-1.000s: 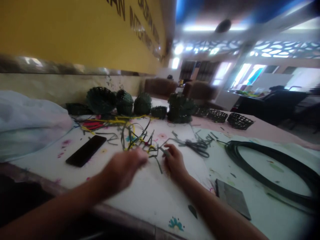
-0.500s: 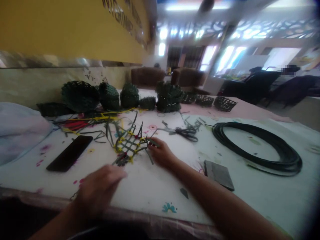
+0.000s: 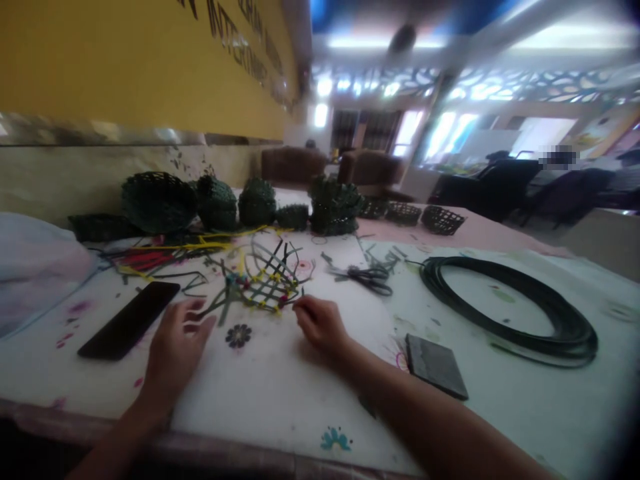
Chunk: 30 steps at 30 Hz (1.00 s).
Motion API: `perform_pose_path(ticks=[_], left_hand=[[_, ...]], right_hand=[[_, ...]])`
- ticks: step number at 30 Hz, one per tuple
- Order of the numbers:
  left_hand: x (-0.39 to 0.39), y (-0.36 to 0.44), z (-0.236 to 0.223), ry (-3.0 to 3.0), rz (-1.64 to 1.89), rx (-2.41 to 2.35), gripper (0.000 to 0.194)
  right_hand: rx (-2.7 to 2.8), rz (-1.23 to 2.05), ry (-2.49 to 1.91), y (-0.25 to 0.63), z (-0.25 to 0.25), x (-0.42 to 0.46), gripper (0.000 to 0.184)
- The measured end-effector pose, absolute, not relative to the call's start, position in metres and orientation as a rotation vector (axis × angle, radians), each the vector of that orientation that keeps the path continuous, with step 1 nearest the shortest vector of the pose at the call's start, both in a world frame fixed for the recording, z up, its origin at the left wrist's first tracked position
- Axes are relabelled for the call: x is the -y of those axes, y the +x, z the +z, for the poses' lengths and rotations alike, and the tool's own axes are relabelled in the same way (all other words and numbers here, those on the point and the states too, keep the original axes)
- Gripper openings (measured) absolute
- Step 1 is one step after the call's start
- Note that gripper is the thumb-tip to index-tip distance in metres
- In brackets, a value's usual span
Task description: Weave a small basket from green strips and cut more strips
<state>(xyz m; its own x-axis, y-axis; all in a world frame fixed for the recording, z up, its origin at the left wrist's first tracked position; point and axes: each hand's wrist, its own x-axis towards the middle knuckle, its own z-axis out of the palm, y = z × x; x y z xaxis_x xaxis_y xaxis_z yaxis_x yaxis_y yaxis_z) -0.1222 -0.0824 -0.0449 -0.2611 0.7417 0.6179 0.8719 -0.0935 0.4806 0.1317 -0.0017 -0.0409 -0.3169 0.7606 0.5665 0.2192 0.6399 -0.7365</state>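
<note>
A small open lattice of dark green strips (image 3: 267,293) lies on the floral-covered table, its crossings marked with yellow ties and a few red ones. Long loose strip ends fan out behind it and to its left. At its right corner my right hand (image 3: 323,327) is closed, fingers curled around a green strip of the lattice; the fingertips partly hide the grip. My left hand (image 3: 177,343) hovers to the left with fingers spread and curved, close to the loose strip ends, holding nothing visible. Beside it lies a black phone (image 3: 130,320).
Scissors (image 3: 370,277) lie behind my right hand, among strip scraps. Farther right are a coil of dark strip (image 3: 510,260) and a flat grey block (image 3: 435,367). Dark green woven baskets (image 3: 160,200) line the back. Red and yellow strips (image 3: 150,259) and a whitish bag (image 3: 40,273) occupy the left.
The lattice has turned and lies slightly farther right, uncovering a printed flower. My left hand has moved left and its fingers have spread. My right hand stays at the right corner, more tightly curled.
</note>
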Motion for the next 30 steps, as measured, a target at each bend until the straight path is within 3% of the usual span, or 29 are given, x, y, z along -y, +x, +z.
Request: perform_pose_path(ticks=[2,5,9,13,19,27,30], left_hand=[[0.097,-0.114,-0.051,-1.703,-1.337,2.022,0.022],[0.109,-0.086,-0.056,-2.148,-1.221,1.746,0.013],[0.092,-0.057,-0.052,-2.402,-1.045,1.530,0.035],[0.067,-0.065,-0.053,-2.317,-0.939,1.682,0.048],[0.054,-0.093,-0.057,-2.144,-0.919,1.839,0.037],[0.040,-0.095,-0.045,-2.381,-0.791,1.832,0.017],[0.043,-0.094,-0.048,-2.484,-0.794,1.659,0.019]], right_hand=[[1.690,0.638,-0.903,0.134,-0.046,-0.009,0.015],[1.525,0.640,-1.047,0.134,-0.057,-0.023,0.015],[1.603,0.765,-1.076,0.132,-0.066,-0.031,0.033],[1.772,0.863,-0.987,0.126,-0.059,-0.018,0.021],[1.945,0.925,-0.855,0.117,-0.054,-0.003,0.020],[1.939,0.717,-0.883,0.124,-0.056,-0.010,0.020],[2.075,0.497,-0.770,0.126,-0.052,-0.007,0.038]])
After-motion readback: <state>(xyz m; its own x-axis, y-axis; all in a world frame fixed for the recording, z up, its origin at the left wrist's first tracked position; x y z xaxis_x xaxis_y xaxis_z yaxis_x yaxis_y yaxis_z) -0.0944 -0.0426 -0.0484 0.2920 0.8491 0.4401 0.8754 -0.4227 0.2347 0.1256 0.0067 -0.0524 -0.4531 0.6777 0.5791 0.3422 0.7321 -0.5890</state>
